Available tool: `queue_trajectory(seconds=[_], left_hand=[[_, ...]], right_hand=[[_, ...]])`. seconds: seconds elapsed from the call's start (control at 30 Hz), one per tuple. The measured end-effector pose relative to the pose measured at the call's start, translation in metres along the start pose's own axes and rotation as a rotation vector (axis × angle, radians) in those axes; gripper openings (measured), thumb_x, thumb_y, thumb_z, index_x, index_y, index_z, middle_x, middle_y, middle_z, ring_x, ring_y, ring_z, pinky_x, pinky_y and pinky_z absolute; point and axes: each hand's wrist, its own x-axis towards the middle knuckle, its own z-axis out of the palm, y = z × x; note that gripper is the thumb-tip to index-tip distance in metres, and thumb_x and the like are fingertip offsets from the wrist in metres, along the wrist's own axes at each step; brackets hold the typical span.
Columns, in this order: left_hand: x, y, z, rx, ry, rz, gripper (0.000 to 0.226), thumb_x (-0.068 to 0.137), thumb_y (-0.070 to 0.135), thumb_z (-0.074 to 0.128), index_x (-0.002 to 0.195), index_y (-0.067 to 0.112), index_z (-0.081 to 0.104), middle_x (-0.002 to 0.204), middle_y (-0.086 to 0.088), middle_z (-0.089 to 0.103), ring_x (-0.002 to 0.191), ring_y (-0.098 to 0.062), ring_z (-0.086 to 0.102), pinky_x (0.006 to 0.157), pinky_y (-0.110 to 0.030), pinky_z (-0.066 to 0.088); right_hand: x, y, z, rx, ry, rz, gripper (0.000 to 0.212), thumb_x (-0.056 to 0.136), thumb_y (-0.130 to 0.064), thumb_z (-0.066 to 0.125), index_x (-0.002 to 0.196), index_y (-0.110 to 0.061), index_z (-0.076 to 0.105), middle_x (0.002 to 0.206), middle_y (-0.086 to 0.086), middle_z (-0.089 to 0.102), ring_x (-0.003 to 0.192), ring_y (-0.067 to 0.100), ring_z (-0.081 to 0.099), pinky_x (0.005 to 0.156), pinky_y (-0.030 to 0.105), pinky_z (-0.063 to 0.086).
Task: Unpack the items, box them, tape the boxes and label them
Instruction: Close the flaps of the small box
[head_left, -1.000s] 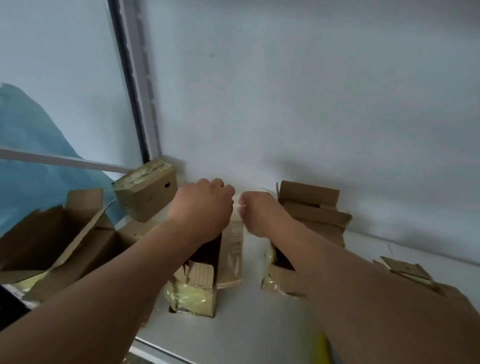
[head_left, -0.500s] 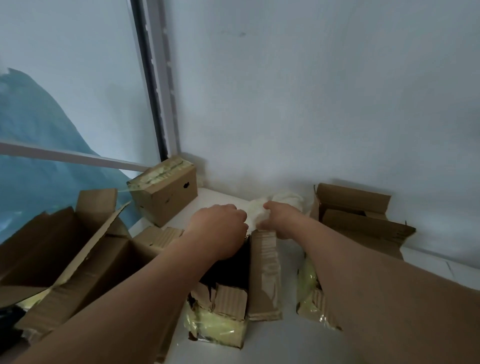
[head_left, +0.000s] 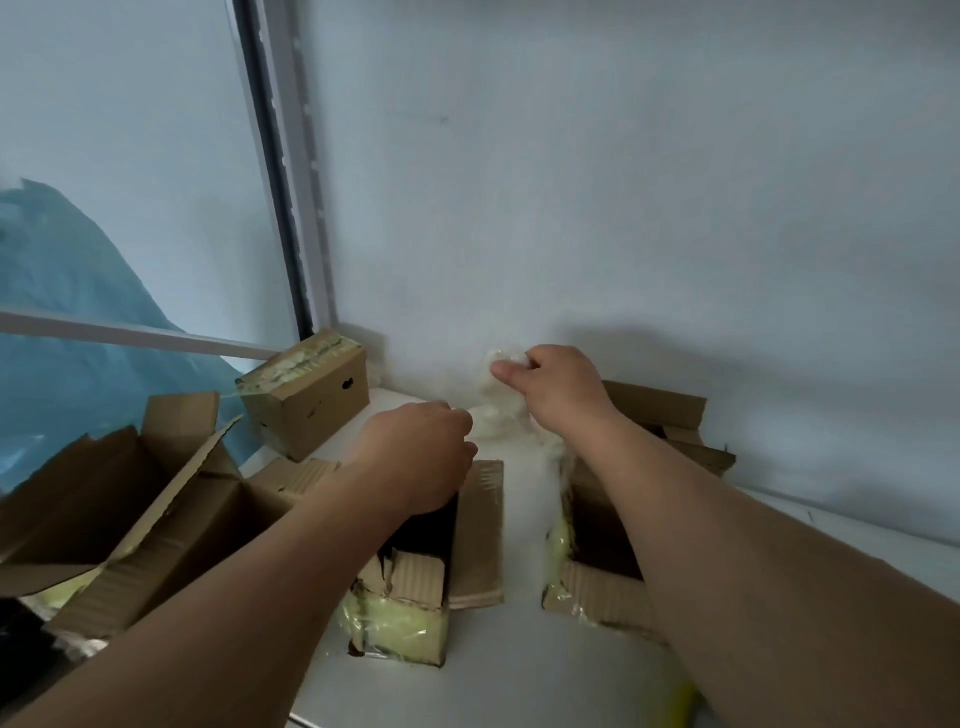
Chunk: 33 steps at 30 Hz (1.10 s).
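Right hand (head_left: 558, 387), upper centre of frame, fingers curled and pinching a white crumpled wrapping (head_left: 501, 395); thumb visible at its left edge. The wrapping hangs down and to the lower left from that pinch, toward the left hand (head_left: 421, 457), which sits at centre frame with fingers clenched; its fingertips meet the lower end of the white material, so it probably grips it too, though the contact is half hidden. Long axis of the wrapping: diagonal, upper right to lower left, stretched between the two hands. What is inside it cannot be told.

Left hand is directly above the middle open box (head_left: 415, 587), lower centre, flaps up, yellowish tape on its front. Right forearm crosses over the right open box (head_left: 613, 566). Both boxes stand on the white table (head_left: 519, 670).

Judgement: unpacking step, early in the task. The middle box is nearer the left hand, below and toward the viewer.

A closed taped box (head_left: 311, 395) stands left of centre by the wall; a large open carton (head_left: 130, 499) fills the lower left.
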Motion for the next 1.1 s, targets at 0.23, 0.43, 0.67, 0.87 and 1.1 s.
queue_trajectory(seconds=[0.23, 0.43, 0.67, 0.87, 1.1], left_hand=[[-0.045, 0.067, -0.038, -0.017, 0.122, 0.124, 0.032, 0.102, 0.039, 0.037, 0.124, 0.024, 0.056, 0.120, 0.002, 0.059, 0.106, -0.021, 0.059, 0.082, -0.036, 0.049], [-0.098, 0.170, -0.049, 0.031, 0.132, 0.335, 0.022, 0.102, 0.037, 0.037, 0.111, 0.029, 0.055, 0.115, 0.002, 0.059, 0.103, -0.025, 0.059, 0.064, -0.029, 0.036], [-0.144, 0.300, -0.022, -0.241, 0.057, 0.443, 0.024, 0.101, 0.037, 0.040, 0.102, 0.023, 0.060, 0.099, 0.002, 0.057, 0.090, -0.021, 0.060, 0.074, -0.039, 0.053], [-0.147, 0.377, -0.005, -0.493, -0.053, 0.315, 0.038, 0.101, 0.051, 0.037, 0.081, 0.024, 0.056, 0.073, 0.008, 0.056, 0.068, -0.009, 0.058, 0.066, -0.031, 0.053], [-0.141, 0.410, 0.007, -0.626, -0.269, 0.176, 0.044, 0.098, 0.057, 0.038, 0.082, 0.024, 0.061, 0.075, 0.003, 0.064, 0.068, -0.010, 0.062, 0.069, -0.030, 0.057]], right_hand=[[-0.080, 0.005, -0.091, 0.016, 0.173, 0.014, 0.046, 0.089, -0.049, 0.062, 0.065, -0.011, 0.052, 0.059, 0.004, 0.049, 0.056, 0.020, 0.048, 0.054, 0.032, 0.034], [-0.185, 0.057, -0.162, -0.046, 0.213, 0.106, 0.047, 0.090, -0.045, 0.063, 0.055, -0.020, 0.044, 0.054, -0.005, 0.043, 0.054, 0.013, 0.043, 0.051, 0.029, 0.029], [-0.308, 0.138, -0.235, -0.066, 0.292, 0.353, 0.053, 0.092, -0.054, 0.054, 0.070, -0.007, 0.054, 0.066, 0.009, 0.058, 0.065, 0.025, 0.056, 0.063, 0.038, 0.044], [-0.360, 0.201, -0.282, -0.087, 0.266, 0.500, 0.036, 0.092, -0.050, 0.057, 0.084, -0.015, 0.059, 0.075, -0.002, 0.059, 0.069, 0.012, 0.055, 0.056, 0.025, 0.036], [-0.352, 0.235, -0.287, -0.070, 0.137, 0.524, 0.023, 0.089, -0.041, 0.065, 0.102, -0.029, 0.051, 0.091, -0.007, 0.057, 0.077, 0.005, 0.054, 0.059, 0.021, 0.040]])
